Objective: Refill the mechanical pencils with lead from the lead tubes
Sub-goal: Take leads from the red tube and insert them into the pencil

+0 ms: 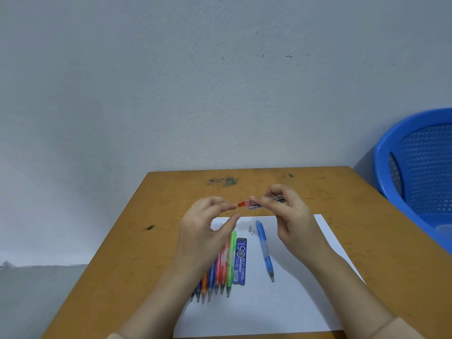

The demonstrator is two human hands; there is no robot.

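My right hand (288, 211) holds a clear lead tube (269, 201) level above the table, its red cap end (242, 204) pointing left. My left hand (208, 223) pinches at that red end with thumb and forefinger. A thin lead (241, 210) sticks out just under the tube. On the white paper (293, 302) lie a blue mechanical pencil (265, 250), its small cap and eraser (251, 228), a dark blue lead tube (241, 261) and a row of several coloured pencils (220, 272), partly hidden by my left forearm.
The wooden table (137, 241) stands against a grey wall. A blue plastic basket (420, 167) sits off the table's right edge.
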